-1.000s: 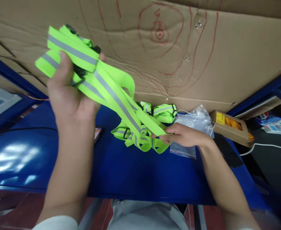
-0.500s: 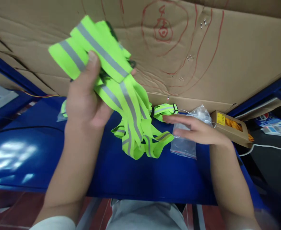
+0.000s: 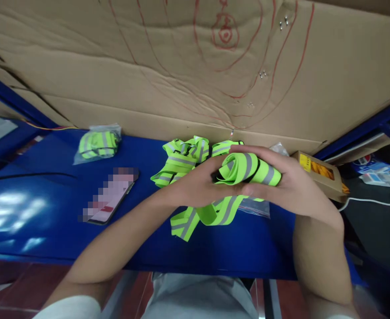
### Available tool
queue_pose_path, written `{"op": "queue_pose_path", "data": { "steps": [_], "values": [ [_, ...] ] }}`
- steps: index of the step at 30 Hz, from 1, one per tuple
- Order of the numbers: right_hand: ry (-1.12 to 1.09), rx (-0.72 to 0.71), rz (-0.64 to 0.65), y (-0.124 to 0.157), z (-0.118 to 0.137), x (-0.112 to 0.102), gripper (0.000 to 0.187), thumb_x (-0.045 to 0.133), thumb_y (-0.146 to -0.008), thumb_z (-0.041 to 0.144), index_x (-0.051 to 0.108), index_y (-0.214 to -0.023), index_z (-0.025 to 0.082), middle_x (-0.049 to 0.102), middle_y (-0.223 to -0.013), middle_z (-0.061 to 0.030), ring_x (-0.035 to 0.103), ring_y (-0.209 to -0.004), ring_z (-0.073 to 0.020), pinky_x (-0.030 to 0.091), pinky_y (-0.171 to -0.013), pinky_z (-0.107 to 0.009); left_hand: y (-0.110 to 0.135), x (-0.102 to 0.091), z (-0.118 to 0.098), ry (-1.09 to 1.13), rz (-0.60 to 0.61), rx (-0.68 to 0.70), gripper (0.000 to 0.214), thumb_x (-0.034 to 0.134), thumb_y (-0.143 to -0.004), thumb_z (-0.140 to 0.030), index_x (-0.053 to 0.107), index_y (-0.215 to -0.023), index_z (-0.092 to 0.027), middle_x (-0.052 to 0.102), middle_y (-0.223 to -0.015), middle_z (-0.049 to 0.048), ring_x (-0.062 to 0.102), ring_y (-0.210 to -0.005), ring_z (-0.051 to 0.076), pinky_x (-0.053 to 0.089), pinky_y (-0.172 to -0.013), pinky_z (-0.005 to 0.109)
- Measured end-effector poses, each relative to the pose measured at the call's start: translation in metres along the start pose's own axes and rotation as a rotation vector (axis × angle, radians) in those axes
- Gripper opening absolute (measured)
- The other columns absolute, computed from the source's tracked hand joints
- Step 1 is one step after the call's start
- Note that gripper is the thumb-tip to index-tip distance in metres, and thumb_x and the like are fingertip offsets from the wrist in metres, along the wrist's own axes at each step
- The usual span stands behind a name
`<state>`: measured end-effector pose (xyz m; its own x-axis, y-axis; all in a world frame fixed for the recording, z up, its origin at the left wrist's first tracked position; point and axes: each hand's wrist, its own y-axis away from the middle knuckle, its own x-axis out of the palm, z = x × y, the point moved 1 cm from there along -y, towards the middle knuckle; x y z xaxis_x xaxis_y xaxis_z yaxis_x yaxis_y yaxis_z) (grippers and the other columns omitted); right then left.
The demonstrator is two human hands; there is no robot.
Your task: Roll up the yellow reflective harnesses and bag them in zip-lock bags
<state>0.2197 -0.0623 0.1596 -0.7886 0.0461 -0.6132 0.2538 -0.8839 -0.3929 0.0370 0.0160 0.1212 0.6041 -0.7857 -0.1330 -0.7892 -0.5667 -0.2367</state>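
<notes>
A bundle of neon green reflective straps (image 3: 251, 170) with grey stripes and black trim is rolled up between my two hands, above the blue table. My left hand (image 3: 203, 184) is closed round the left end of the roll. From the right, my right hand (image 3: 287, 181) wraps over the top and round the right end. A loose length of strap hangs below the hands. Behind my left hand, more green reflective straps (image 3: 181, 161) lie heaped on the table. A clear plastic bag (image 3: 254, 207) is partly hidden under my hands.
On the blue table (image 3: 214, 257) lie a phone (image 3: 115, 195) and a bagged green strap bundle (image 3: 98, 145) at the left. A cardboard box (image 3: 321, 175) with orange contents and a white cable (image 3: 370, 198) sit at the right. A marked cardboard panel (image 3: 168, 97) stands behind.
My left hand has come down and right with the straps, which have gone from fanned out to rolled. My right hand has moved from above the plastic bag onto the roll.
</notes>
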Motion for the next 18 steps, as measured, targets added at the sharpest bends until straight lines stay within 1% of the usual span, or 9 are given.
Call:
{"op": "queue_pose_path", "data": {
  "steps": [2, 4, 7, 8, 10, 12, 14, 16, 18],
  "values": [
    [0.0, -0.001, 0.015, -0.001, -0.002, 0.002, 0.05, 0.079, -0.09, 0.037, 0.066, -0.137, 0.032, 0.069, -0.14, -0.002, 0.068, -0.128, -0.0282, 0.055, -0.11, -0.043, -0.001, -0.002, 0.005, -0.011, -0.038, -0.026, 0.041, 0.086, -0.078, -0.044, 0.076, -0.109, -0.018, 0.078, -0.101, 0.0037, 0.071, -0.098, 0.023, 0.058, -0.089, 0.031],
    [-0.006, -0.001, -0.02, -0.001, -0.002, 0.006, 0.039, 0.076, -0.092, 0.035, 0.07, -0.131, 0.03, 0.068, -0.141, -0.0031, 0.066, -0.129, -0.0282, 0.054, -0.111, -0.043, -0.002, -0.004, 0.008, 0.007, -0.056, -0.084, 0.046, 0.089, -0.074, -0.044, 0.077, -0.111, -0.019, 0.078, -0.103, 0.0038, 0.071, -0.1, 0.023, 0.058, -0.089, 0.031],
    [-0.014, 0.027, -0.09, -0.001, 0.0, 0.012, 0.03, 0.076, -0.092, 0.034, 0.074, -0.121, 0.028, 0.073, -0.131, -0.0034, 0.072, -0.118, -0.0267, 0.059, -0.102, -0.041, -0.004, -0.006, 0.01, 0.127, -0.052, -0.163, 0.055, 0.091, -0.072, -0.041, 0.074, -0.12, -0.021, 0.078, -0.111, 0.0037, 0.072, -0.106, 0.024, 0.059, -0.091, 0.032],
    [-0.012, 0.048, -0.115, -0.001, 0.0, 0.014, 0.028, 0.076, -0.092, 0.035, 0.075, -0.118, 0.027, 0.076, -0.122, -0.0029, 0.074, -0.108, -0.0251, 0.061, -0.094, -0.039, -0.004, -0.006, 0.01, 0.169, -0.025, -0.191, 0.056, 0.091, -0.072, -0.041, 0.073, -0.121, -0.021, 0.078, -0.112, 0.004, 0.073, -0.106, 0.024, 0.059, -0.092, 0.033],
    [0.01, 0.088, -0.185, -0.001, 0.0, 0.014, 0.022, 0.075, -0.093, 0.037, 0.076, -0.112, 0.026, 0.079, -0.104, -0.0016, 0.075, -0.091, -0.0218, 0.062, -0.08, -0.035, -0.006, -0.007, 0.011, 0.233, 0.118, -0.259, 0.052, 0.09, -0.073, -0.04, 0.074, -0.119, -0.02, 0.079, -0.112, 0.0057, 0.074, -0.106, 0.025, 0.059, -0.093, 0.035],
    [0.053, 0.099, -0.275, 0.0, 0.0, 0.012, 0.019, 0.075, -0.093, 0.038, 0.076, -0.107, 0.025, 0.078, -0.095, -0.0014, 0.074, -0.085, -0.0212, 0.062, -0.074, -0.034, -0.009, -0.006, 0.015, 0.283, 0.31, -0.3, 0.044, 0.087, -0.079, -0.039, 0.076, -0.116, -0.019, 0.079, -0.116, 0.0084, 0.074, -0.111, 0.026, 0.058, -0.099, 0.038],
    [0.103, 0.08, -0.369, 0.002, 0.001, 0.009, 0.02, 0.074, -0.094, 0.038, 0.076, -0.109, 0.025, 0.077, -0.096, -0.0014, 0.074, -0.085, -0.0227, 0.062, -0.073, -0.036, -0.011, -0.005, 0.022, 0.329, 0.441, -0.3, 0.039, 0.082, -0.085, -0.038, 0.076, -0.118, -0.018, 0.079, -0.12, 0.0108, 0.073, -0.117, 0.026, 0.056, -0.104, 0.04],
    [0.177, 0.045, -0.483, 0.006, 0.004, 0.006, 0.022, 0.073, -0.094, 0.038, 0.075, -0.113, 0.027, 0.078, -0.097, -0.0014, 0.075, -0.088, -0.0252, 0.064, -0.074, -0.038, -0.012, -0.001, 0.03, 0.38, 0.472, -0.291, 0.039, 0.08, -0.088, -0.038, 0.074, -0.12, -0.017, 0.079, -0.119, 0.0127, 0.073, -0.116, 0.026, 0.057, -0.103, 0.04],
    [0.305, 0.009, -0.595, 0.011, 0.008, 0.003, 0.023, 0.071, -0.095, 0.038, 0.075, -0.117, 0.031, 0.079, -0.103, -0.0016, 0.076, -0.094, -0.0289, 0.065, -0.08, -0.042, -0.013, 0.002, 0.033, 0.447, 0.47, -0.312, 0.039, 0.08, -0.088, -0.038, 0.074, -0.12, -0.016, 0.079, -0.118, 0.0145, 0.075, -0.11, 0.026, 0.06, -0.097, 0.04]
  ]
}}
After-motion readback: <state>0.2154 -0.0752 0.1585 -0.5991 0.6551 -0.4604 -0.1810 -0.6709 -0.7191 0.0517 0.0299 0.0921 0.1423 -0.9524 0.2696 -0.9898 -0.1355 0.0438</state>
